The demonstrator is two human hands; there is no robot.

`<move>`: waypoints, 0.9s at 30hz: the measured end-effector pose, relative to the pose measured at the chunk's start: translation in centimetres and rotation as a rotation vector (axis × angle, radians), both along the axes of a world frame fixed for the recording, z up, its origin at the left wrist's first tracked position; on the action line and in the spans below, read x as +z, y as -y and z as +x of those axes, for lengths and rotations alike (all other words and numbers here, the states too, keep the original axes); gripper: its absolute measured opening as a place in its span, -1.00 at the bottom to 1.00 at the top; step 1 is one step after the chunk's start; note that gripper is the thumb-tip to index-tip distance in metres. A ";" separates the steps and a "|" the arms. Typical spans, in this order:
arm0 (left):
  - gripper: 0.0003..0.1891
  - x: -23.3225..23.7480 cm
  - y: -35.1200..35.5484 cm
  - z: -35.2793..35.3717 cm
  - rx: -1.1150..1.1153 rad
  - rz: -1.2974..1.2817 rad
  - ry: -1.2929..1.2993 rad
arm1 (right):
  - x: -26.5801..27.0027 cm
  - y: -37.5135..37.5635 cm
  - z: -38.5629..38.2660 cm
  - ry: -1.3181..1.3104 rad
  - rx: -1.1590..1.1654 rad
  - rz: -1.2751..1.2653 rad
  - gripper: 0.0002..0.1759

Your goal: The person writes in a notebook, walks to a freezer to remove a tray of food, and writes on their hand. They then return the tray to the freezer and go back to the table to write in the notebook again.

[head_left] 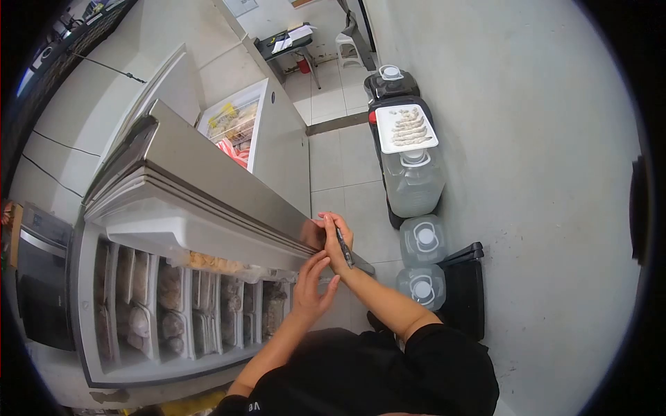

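Note:
An upright freezer door stands partly open, with bagged food showing on the racks behind it. My left hand is at the inner edge of the door, its fingers apart and the tips against the edge. Beside it, on the outer side, my right hand has its fingertips against the door. A dark pen lies in the right hand, pointing down toward the wrist.
Clear water jugs line the wall on the right, one under a white tray of pale pieces. A black bin stands nearer. Behind the door is an open chest freezer. Farther back is a small black table.

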State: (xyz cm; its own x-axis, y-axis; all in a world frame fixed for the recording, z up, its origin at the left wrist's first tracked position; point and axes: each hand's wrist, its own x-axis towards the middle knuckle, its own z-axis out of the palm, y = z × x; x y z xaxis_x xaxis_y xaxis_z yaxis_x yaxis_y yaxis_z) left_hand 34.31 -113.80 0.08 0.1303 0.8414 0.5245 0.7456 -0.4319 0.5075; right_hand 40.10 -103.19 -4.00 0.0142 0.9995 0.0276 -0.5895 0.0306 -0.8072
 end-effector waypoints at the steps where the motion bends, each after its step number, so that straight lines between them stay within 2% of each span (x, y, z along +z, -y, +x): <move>1: -0.50 -0.1 0.1 0.0 0.001 -0.002 0.001 | 0.0 0.0 0.0 -0.001 0.008 0.007 -0.68; 11: -0.49 -0.6 0.8 0.1 0.037 -0.041 0.026 | -0.1 0.2 -0.3 -0.054 0.009 -0.006 -0.68; 20: -0.51 -0.4 1.7 0.3 0.044 -0.058 0.029 | 0.2 0.8 -0.3 0.062 -0.019 -0.013 -0.68; 27: -0.58 -0.7 4.4 -0.3 0.006 -0.074 0.051 | -1.9 2.8 0.2 -0.040 0.098 -0.018 -0.68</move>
